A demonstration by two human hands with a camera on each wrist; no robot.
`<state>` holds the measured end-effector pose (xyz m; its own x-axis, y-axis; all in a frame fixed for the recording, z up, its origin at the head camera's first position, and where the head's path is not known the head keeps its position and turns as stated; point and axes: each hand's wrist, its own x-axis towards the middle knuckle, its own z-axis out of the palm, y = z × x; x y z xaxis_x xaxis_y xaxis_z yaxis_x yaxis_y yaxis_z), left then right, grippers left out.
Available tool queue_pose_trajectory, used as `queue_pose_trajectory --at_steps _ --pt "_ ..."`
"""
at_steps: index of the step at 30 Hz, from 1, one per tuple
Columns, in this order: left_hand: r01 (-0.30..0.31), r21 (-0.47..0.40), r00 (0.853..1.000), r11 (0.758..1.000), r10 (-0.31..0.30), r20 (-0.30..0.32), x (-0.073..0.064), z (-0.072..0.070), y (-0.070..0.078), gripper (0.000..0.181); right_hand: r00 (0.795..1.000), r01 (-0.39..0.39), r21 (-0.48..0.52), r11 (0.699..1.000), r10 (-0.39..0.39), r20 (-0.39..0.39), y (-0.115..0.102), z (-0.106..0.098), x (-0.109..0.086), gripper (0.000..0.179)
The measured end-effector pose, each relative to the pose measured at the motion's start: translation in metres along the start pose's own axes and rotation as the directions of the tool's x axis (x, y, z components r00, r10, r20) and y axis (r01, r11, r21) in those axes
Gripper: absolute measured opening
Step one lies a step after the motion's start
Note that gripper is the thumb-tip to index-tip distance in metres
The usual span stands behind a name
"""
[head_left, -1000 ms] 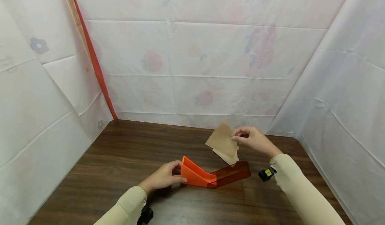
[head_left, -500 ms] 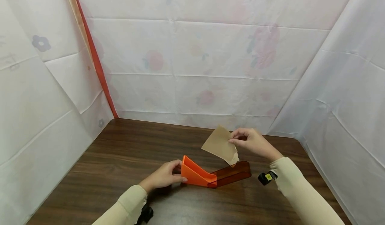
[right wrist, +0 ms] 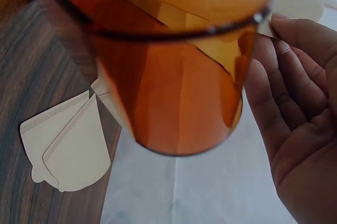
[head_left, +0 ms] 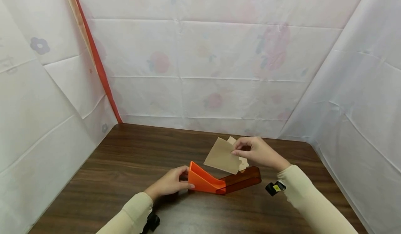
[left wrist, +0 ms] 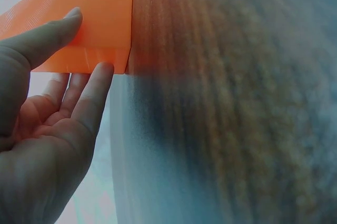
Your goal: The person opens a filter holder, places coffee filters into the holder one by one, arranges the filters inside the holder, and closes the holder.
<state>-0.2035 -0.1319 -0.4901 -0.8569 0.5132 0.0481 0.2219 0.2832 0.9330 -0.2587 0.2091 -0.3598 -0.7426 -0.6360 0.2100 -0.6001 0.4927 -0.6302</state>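
My right hand [head_left: 258,153] pinches a tan coffee filter paper [head_left: 220,157] by its right edge, held over the table beyond the brown lid. With thumb on the side and fingers at the back end, my left hand [head_left: 169,182] grips an orange filter holder [head_left: 202,182] standing on the table. Its translucent brown lid [head_left: 242,180] is swung out to the right. Behind the held paper lie more filter papers [head_left: 243,162], partly covered by it; the right wrist view shows these papers [right wrist: 79,150] fanned on the wood, with crimped edges.
The dark wood table [head_left: 131,157] runs back to a white patterned curtain [head_left: 200,60]. White sheets enclose the left and right sides, and a red strip [head_left: 100,67] runs down the left corner. A small black camera [head_left: 275,188] sits at the right wrist.
My right hand has moved left and slightly toward me, drawing the held filter paper away from the papers beneath, which show more now. The left hand and the holder have stayed in place.
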Motion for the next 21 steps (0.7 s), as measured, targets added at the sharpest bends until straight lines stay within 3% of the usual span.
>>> queue_pose_trajectory --at_steps 8,21 --pt "0.012 0.014 1.000 1.000 -0.012 0.002 -0.001 -0.001 0.002 0.034 1.000 0.003 -0.003 1.000 -0.003 0.029 -0.007 0.006 0.002 0.006" --pt "0.005 0.037 1.000 0.999 -0.006 0.015 0.001 -0.002 -0.002 0.034 0.987 0.145 -0.028 0.989 -0.143 0.071 -0.012 0.020 0.011 0.007"
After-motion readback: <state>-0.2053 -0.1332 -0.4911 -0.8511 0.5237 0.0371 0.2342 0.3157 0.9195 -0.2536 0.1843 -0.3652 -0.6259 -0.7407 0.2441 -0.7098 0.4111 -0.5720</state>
